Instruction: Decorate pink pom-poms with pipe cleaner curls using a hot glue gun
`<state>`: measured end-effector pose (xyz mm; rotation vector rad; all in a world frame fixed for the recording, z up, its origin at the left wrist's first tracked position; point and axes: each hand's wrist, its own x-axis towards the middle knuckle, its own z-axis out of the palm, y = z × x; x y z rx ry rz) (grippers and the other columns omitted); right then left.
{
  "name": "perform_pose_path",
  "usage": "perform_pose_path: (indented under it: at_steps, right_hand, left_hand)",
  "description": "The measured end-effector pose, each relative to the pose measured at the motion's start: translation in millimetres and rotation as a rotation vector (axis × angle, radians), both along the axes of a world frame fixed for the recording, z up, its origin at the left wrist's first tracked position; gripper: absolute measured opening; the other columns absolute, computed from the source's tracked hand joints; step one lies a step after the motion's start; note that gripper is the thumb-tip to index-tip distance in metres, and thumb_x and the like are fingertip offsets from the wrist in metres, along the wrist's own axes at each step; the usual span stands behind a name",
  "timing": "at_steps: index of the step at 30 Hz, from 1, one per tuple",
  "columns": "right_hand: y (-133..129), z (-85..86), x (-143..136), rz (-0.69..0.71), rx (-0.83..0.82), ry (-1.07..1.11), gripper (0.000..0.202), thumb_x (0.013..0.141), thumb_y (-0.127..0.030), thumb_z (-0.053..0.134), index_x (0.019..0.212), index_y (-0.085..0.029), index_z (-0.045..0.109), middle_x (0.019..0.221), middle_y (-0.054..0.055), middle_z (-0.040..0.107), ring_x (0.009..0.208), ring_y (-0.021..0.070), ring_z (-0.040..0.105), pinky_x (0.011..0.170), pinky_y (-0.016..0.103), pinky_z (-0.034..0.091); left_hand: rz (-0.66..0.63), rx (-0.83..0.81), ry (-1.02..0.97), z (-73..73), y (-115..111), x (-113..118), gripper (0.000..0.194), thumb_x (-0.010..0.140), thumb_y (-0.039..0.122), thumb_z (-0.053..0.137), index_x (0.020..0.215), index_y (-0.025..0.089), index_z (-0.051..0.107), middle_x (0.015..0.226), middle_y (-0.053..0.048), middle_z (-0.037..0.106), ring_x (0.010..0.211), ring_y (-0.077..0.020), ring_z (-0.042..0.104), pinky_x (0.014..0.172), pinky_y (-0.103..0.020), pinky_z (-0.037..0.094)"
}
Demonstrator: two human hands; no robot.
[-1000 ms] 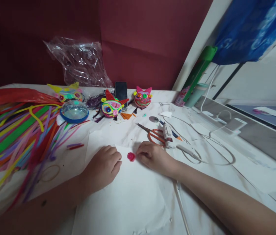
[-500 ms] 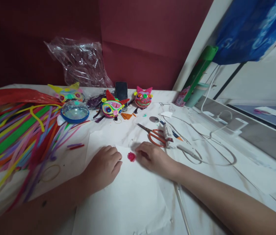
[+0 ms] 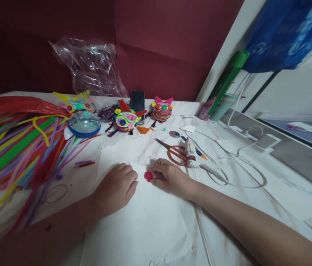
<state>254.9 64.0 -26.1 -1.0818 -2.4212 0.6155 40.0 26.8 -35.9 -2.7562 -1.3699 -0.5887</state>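
A small pink-red coiled piece (image 3: 148,176), shaped like a rosette, lies over the white paper (image 3: 144,229). The thumb and fingertips of my right hand (image 3: 169,177) close around its right side. To the left, my left hand (image 3: 119,184) rests palm down on the paper with curled fingers, apart from the piece. Its palm side is hidden. Orange-handled scissors (image 3: 177,155) and a white glue gun (image 3: 193,155) lie just beyond my right hand.
Fuzzy craft stems (image 3: 14,155) heap on the left beside a clear blue-rimmed dome (image 3: 84,124). Colourful animal heads (image 3: 127,120) and a phone (image 3: 137,100) stand at the back. A white cable (image 3: 255,171) loops on the right. A glue stick (image 3: 204,236) lies in front.
My right thumb and fingers have closed in to the left, onto the pink-red coil. My left hand has stayed in place.
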Motion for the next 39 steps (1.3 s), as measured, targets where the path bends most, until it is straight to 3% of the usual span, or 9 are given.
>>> perform_pose_path:
  at_steps: [8,13,19,23,26,29,32,36,39]
  right_hand:
    - [0,3.9,-2,0.01,-0.008,-0.053,0.016,0.077,-0.011,0.067,0.092,-0.018,0.069,0.083,0.003,0.054,0.077,0.0153,0.056,0.07,0.025,0.045]
    - [-3,6.0,-3,0.06,0.082,-0.09,0.017,0.079,-0.011,0.063,0.094,-0.016,0.067,0.087,0.005,0.055,0.083,0.0172,0.057,0.074,0.027,0.046]
    - [1,3.8,5,-0.036,-0.027,0.029,0.021,0.075,-0.014,0.064,0.095,-0.018,0.061,0.071,-0.003,0.053,0.06,0.011,0.051,0.057,0.021,0.042]
    - [0,0.9,5,0.079,0.056,-0.003,0.031,0.077,-0.009,0.06,0.107,-0.016,0.064,0.084,0.003,0.056,0.073,0.0147,0.057,0.069,0.026,0.047]
    - [-2,0.9,3,0.147,0.119,-0.052,0.026,0.081,-0.011,0.058,0.105,-0.015,0.066,0.09,0.008,0.057,0.085,0.019,0.058,0.077,0.03,0.048]
    - [0,4.0,7,0.116,0.035,0.006,0.027,0.083,-0.012,0.055,0.109,-0.015,0.065,0.087,0.006,0.059,0.077,0.0165,0.059,0.073,0.028,0.048]
    - [3,6.9,13,0.1,-0.061,0.064,0.024,0.081,-0.005,0.052,0.097,-0.016,0.066,0.088,0.005,0.063,0.073,0.0135,0.06,0.069,0.024,0.047]
    - [1,4.4,11,0.03,-0.015,0.046,0.009,0.079,-0.013,0.061,0.085,-0.017,0.064,0.077,0.0,0.059,0.062,0.0109,0.054,0.058,0.022,0.042]
    - [-2,0.5,2,-0.034,0.036,-0.004,0.011,0.075,-0.015,0.065,0.085,-0.018,0.063,0.074,-0.001,0.054,0.063,0.0115,0.051,0.059,0.023,0.039]
  left_hand:
    - [-0.001,0.003,0.004,-0.8,1,0,0.018,0.087,0.013,0.045,0.074,0.016,0.057,0.077,-0.006,0.054,0.077,-0.021,0.049,0.07,-0.034,0.039]
    - [-0.002,0.001,0.008,-0.1,0,0,0.018,0.088,0.013,0.044,0.074,0.016,0.056,0.077,-0.005,0.054,0.078,-0.0212,0.049,0.071,-0.035,0.04]
    - [-0.008,-0.015,0.013,0.8,0,-1,0.017,0.088,0.014,0.044,0.076,0.016,0.057,0.078,-0.006,0.055,0.079,-0.0216,0.049,0.071,-0.036,0.04]
    - [0.004,-0.011,0.007,0.3,0,-1,0.017,0.087,0.013,0.045,0.076,0.017,0.057,0.078,-0.005,0.055,0.079,-0.0215,0.05,0.071,-0.035,0.04]
    - [0.011,-0.003,0.014,0.5,0,0,0.017,0.087,0.013,0.045,0.075,0.016,0.057,0.078,-0.006,0.055,0.079,-0.0214,0.05,0.071,-0.035,0.04]
    - [0.013,-0.003,0.017,0.9,0,0,0.018,0.087,0.013,0.045,0.074,0.017,0.057,0.077,-0.005,0.055,0.078,-0.0211,0.05,0.071,-0.034,0.04]
    - [0.008,-0.007,0.016,1.7,-1,0,0.018,0.087,0.013,0.045,0.074,0.017,0.056,0.077,-0.005,0.055,0.077,-0.0208,0.05,0.07,-0.034,0.04]
    - [0.003,0.001,0.01,3.0,0,0,0.018,0.087,0.013,0.045,0.074,0.017,0.056,0.076,-0.005,0.055,0.077,-0.0208,0.05,0.069,-0.034,0.04]
    - [0.0,0.008,0.005,2.2,0,0,0.017,0.086,0.013,0.046,0.073,0.017,0.056,0.076,-0.005,0.055,0.077,-0.0209,0.05,0.069,-0.034,0.04]
